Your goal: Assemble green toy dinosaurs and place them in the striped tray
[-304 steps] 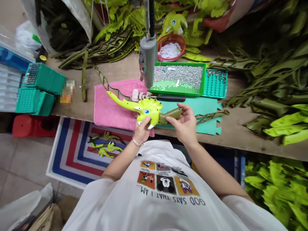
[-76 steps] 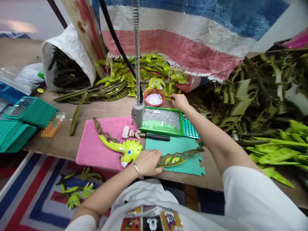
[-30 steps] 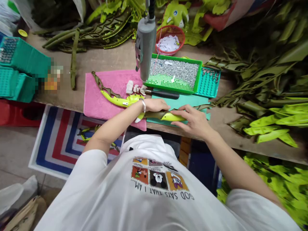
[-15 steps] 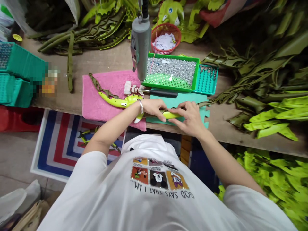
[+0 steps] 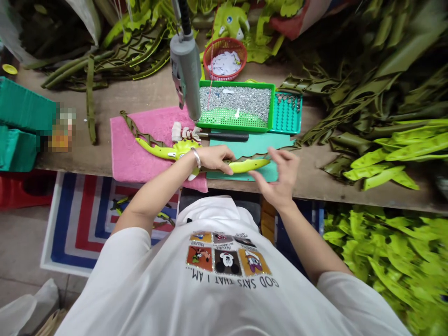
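Wood bench (image 5: 147,91) | L hand (image 5: 213,158) gripping lime toy part (image 5: 250,165) on teal foam mat (image 5: 252,145) | R hand (image 5: 278,173) open, just beside

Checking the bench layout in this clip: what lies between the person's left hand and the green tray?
In the head view, a black-handled tool lies just below the green tray, and the edge of a teal foam mat runs between that tool and the left hand.
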### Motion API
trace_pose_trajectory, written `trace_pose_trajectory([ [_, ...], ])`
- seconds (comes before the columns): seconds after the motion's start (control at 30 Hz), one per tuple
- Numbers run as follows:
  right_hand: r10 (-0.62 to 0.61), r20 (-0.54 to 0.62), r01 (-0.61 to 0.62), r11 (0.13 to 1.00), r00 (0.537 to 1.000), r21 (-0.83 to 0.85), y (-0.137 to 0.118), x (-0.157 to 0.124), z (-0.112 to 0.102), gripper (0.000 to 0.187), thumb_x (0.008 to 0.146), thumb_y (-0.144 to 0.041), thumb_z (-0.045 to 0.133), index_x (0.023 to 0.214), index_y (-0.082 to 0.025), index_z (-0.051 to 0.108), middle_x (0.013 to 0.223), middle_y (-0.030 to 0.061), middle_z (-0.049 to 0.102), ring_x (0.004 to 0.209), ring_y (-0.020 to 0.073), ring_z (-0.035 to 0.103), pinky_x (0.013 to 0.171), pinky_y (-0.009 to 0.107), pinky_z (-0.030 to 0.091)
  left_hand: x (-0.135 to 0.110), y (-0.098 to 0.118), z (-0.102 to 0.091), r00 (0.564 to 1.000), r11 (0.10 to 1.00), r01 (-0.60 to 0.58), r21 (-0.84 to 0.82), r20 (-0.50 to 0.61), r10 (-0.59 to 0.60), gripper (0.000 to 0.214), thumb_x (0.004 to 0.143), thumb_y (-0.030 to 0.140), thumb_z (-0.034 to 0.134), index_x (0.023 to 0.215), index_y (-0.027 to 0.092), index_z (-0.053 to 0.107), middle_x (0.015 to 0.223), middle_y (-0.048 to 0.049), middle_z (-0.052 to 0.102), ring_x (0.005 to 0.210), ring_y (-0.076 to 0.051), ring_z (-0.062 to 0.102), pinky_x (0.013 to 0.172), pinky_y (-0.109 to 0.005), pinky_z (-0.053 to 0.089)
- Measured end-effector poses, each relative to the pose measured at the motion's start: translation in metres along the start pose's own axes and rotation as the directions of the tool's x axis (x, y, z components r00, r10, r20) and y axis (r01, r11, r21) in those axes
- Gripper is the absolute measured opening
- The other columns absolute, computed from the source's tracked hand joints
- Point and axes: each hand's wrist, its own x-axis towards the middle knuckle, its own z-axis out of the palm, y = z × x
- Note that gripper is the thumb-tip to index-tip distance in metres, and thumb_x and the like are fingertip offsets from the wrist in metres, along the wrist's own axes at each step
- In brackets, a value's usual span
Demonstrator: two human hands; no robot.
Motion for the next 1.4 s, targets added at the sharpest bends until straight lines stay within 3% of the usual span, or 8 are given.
trace_pose_trajectory([
  [0.13,0.554,0.021,-0.469,0.684,0.832,0.559,0.011,-0.002,0.009,0.061,0.073,-0.067,0.071,0.114,-0.025,0.058,0.097,0.0058,0.062,0.084,0.0205,0.066,0.079,0.041,0.059,-0.002,0.001,-0.002,1.000,0.999,0.004,0.042,-0.007,-0.004,0.039,0.068,0.051,0.068,0.079,0.014,0.064,0.064,0.0059,0.040,0.062,-0.010,0.034,0.061,-0.026,0.023],
  [0.27,0.596,0.388,-0.620,0.247,0.703,0.744,0.006,0.008,0.018,0.057,0.051,-0.061,0.091,0.076,-0.021,0.057,0.073,-0.0025,0.064,0.070,0.0145,0.067,0.073,0.035,0.062,-0.004,0.004,-0.002,0.999,0.998,0.033,0.050,-0.004,-0.033,0.046,0.068,0.052,0.067,0.090,0.012,0.066,0.069,0.0051,0.044,0.066,-0.011,0.038,0.062,-0.025,0.026],
  [0.47,0.632,0.353,-0.564,0.164,0.691,0.809,-0.004,0.008,0.020,0.057,0.043,-0.051,0.096,0.061,-0.019,0.053,0.061,-0.0048,0.064,0.058,0.0112,0.064,0.060,0.028,0.062,-0.003,0.006,-0.004,0.996,0.989,0.082,0.123,0.010,-0.084,0.049,0.071,0.048,0.069,0.103,0.011,0.066,0.072,0.0050,0.050,0.067,-0.012,0.041,0.062,-0.025,0.030],
  [0.7,0.644,0.290,-0.569,0.277,0.708,0.774,0.003,0.001,0.030,0.051,0.058,-0.058,0.086,0.075,-0.022,0.053,0.071,-0.0019,0.066,0.069,0.0158,0.068,0.070,0.036,0.063,-0.028,0.019,0.021,0.975,0.862,0.124,0.491,-0.224,-0.012,0.056,0.080,0.026,0.069,0.131,0.012,0.052,0.119,-0.0111,0.060,0.109,-0.024,0.057,0.094,-0.033,0.045],
  [0.8,0.614,-0.047,-0.471,0.650,0.788,0.596,-0.005,-0.006,0.027,0.047,0.075,-0.058,0.073,0.105,-0.025,0.056,0.095,0.0060,0.068,0.090,0.0232,0.070,0.085,0.046,0.060,-0.043,0.028,0.039,0.936,0.736,0.223,0.639,-0.352,0.022,0.050,0.081,0.007,0.056,0.131,0.010,0.050,0.122,-0.0154,0.060,0.114,-0.027,0.058,0.097,-0.037,0.046],
  [0.9,0.135,-0.239,-0.105,0.986,0.962,0.133,-0.022,-0.012,0.024,0.050,0.083,-0.049,0.069,0.124,-0.025,0.055,0.122,0.0153,0.065,0.121,0.0316,0.061,0.106,0.057,0.047,-0.049,0.040,0.045,0.917,0.637,0.292,0.713,-0.399,0.027,0.058,0.086,0.003,0.042,0.144,0.010,0.040,0.116,-0.0145,0.064,0.104,-0.026,0.064,0.091,-0.037,0.048],
  [1.03,-0.373,0.029,0.373,0.928,0.928,-0.001,-0.037,0.000,0.034,0.034,0.093,-0.034,0.060,0.126,-0.030,0.060,0.117,0.0093,0.071,0.114,0.0270,0.065,0.105,0.051,0.048,-0.048,0.054,0.040,0.898,0.589,0.331,0.737,-0.439,0.044,0.072,0.089,0.007,0.039,0.157,0.005,0.015,0.106,-0.0129,0.069,0.097,-0.026,0.067,0.089,-0.039,0.047],
  [1.4,-0.556,-0.141,0.562,0.827,0.819,0.005,-0.033,0.036,0.047,0.015,0.094,-0.020,0.058,0.095,-0.024,0.072,0.092,0.0074,0.074,0.092,0.0217,0.067,0.082,0.039,0.057,-0.031,0.042,0.035,0.840,0.396,0.340,0.853,-0.465,0.280,0.047,0.103,0.017,0.028,0.145,0.009,0.048,0.142,-0.0198,0.060,0.094,-0.023,0.068,0.076,-0.037,0.050],
])
